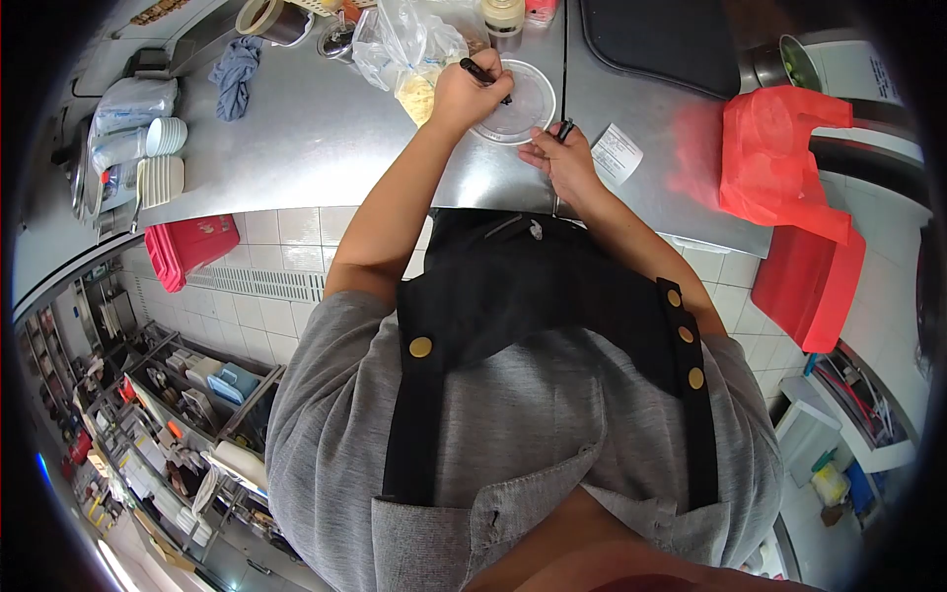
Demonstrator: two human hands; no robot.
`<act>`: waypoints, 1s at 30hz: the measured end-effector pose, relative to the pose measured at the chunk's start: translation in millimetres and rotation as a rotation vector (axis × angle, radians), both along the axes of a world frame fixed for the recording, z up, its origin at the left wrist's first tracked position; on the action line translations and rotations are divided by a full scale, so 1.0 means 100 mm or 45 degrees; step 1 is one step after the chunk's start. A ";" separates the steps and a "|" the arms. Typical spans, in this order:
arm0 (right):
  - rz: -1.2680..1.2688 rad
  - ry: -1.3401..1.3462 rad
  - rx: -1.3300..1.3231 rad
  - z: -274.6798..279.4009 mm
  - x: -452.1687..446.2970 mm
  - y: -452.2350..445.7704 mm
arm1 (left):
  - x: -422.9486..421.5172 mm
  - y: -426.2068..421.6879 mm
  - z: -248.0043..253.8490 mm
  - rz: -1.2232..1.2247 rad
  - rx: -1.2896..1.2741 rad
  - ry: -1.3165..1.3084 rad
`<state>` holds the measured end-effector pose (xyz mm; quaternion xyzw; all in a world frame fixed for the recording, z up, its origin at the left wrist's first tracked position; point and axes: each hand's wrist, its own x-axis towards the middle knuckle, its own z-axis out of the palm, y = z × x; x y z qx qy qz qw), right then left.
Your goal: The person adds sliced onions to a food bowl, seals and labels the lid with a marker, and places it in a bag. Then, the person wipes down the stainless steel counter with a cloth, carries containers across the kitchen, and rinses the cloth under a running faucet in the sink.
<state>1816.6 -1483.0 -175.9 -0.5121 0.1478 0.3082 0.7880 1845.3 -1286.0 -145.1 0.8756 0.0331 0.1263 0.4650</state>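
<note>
My left hand [467, 96] is closed around a black marker pen [477, 71], its tip end down at a round clear plastic lid [533, 96]. The lid lies on the steel counter, partly covered by that hand. My right hand [562, 158] pinches a small black pen cap [565, 130] and touches the lid's near right edge with its fingers. Left of the lid, a clear plastic bag [409, 44] stands beside pale yellow shredded food [416, 99]. A printed paper slip [617, 155] lies to the right of my right hand.
A red plastic bag [774, 148] hangs over the counter's right edge, near a black tray [661, 39]. A blue-grey cloth [235, 77] lies at left, with stacked white bowls [166, 136] farther out. A lidded jar [504, 22] stands behind the round lid.
</note>
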 end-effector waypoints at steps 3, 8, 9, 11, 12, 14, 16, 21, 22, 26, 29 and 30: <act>-0.007 0.004 -0.016 0.04 0.00 0.01 | -0.01 0.00 0.03 -0.020 0.018 0.025; -0.009 0.012 -0.005 0.05 0.00 0.01 | 0.01 0.01 0.00 0.011 0.067 0.059; 0.002 0.018 -0.016 0.05 0.00 0.01 | 0.01 0.00 -0.01 0.012 0.078 0.066; 0.010 0.027 -0.028 0.05 0.00 0.00 | 0.01 -0.02 0.04 -0.005 0.074 0.074; 0.007 0.025 -0.020 0.05 0.00 0.00 | 0.01 -0.04 0.06 -0.016 0.072 0.080; 0.007 0.023 -0.009 0.04 0.00 0.01 | 0.02 -0.10 0.09 -0.009 -0.046 0.031; -0.034 0.025 0.017 0.02 0.00 0.02 | 0.03 -0.12 0.09 -0.006 -0.162 -0.025; 0.011 0.018 -0.020 0.01 0.02 0.01 | 0.04 -0.11 0.01 -0.010 -0.167 -0.022; 0.019 0.014 -0.001 0.00 0.02 0.01 | 0.02 -0.12 0.01 -0.016 -0.166 -0.019; 0.008 0.023 -0.020 0.03 0.02 0.01 | 0.06 -0.11 0.03 -0.004 -0.217 -0.063; 0.010 0.025 -0.006 0.06 0.02 0.01 | 0.11 -0.11 0.01 -0.076 -0.348 -0.115; 0.006 0.025 -0.010 0.07 0.02 0.01 | 0.11 -0.10 0.01 -0.069 -0.297 -0.116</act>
